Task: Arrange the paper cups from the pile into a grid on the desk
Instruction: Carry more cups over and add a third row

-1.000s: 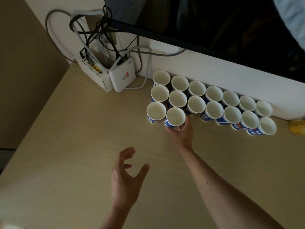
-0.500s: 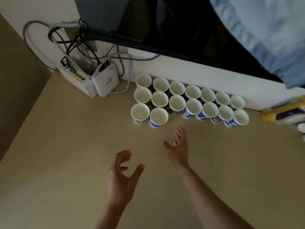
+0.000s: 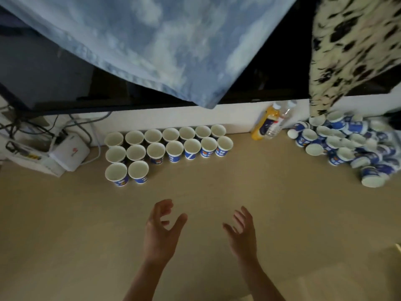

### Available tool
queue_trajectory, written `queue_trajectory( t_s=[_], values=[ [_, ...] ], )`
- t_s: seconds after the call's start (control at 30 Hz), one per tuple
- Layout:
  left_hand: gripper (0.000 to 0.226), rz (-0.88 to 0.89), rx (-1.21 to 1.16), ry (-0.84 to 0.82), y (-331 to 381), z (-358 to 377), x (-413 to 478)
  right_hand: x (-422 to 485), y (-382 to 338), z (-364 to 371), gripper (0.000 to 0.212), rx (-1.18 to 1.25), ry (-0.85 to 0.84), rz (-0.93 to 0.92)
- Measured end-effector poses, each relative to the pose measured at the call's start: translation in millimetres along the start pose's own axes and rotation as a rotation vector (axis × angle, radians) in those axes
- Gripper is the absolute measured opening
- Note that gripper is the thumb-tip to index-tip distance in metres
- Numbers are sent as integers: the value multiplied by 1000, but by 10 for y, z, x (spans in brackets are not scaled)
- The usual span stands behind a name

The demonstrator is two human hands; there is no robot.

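Blue-and-white paper cups stand upright in a grid (image 3: 167, 146) against the back wall: two long rows and a front row of two, the last one placed (image 3: 138, 171) at the front. A loose pile of the same cups (image 3: 347, 146) lies at the far right, many on their sides. My left hand (image 3: 161, 231) and my right hand (image 3: 242, 231) hover over the beige desk (image 3: 65, 235) in front of the grid. Both are empty with relaxed, spread fingers, well apart from any cup.
A white router (image 3: 70, 152) and a tangle of cables (image 3: 26, 127) sit at the back left. Two bottles (image 3: 269, 123) lean on the wall between grid and pile. A dark screen (image 3: 271, 61) with blue and spotted cloths hangs above.
My right hand let go of the front-row cup and drew back toward me. The view swung right, bringing the bottles and the cup pile into sight.
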State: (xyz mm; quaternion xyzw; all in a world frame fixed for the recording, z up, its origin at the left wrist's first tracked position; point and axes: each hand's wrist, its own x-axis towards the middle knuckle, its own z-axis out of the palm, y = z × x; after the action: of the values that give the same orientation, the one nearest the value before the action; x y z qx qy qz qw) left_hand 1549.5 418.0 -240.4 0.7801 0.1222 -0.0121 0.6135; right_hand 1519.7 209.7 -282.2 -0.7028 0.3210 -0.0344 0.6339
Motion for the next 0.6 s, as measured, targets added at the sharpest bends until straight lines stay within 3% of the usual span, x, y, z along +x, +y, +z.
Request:
queue_trajectory(
  t_s=[0.3, 0.5, 0.6],
  values=[
    [40, 85, 20, -181, 650, 1511, -1136, -73, -170, -1662, 69, 249, 115, -83],
    [38, 154, -11, -230, 1072, 2461, -1673, 51, -330, -2724, 75, 392, 144, -128],
    [37, 165, -11, -244, 1202, 2774, -1812, 133, -274, -3092, 68, 432, 157, -115]
  ],
)
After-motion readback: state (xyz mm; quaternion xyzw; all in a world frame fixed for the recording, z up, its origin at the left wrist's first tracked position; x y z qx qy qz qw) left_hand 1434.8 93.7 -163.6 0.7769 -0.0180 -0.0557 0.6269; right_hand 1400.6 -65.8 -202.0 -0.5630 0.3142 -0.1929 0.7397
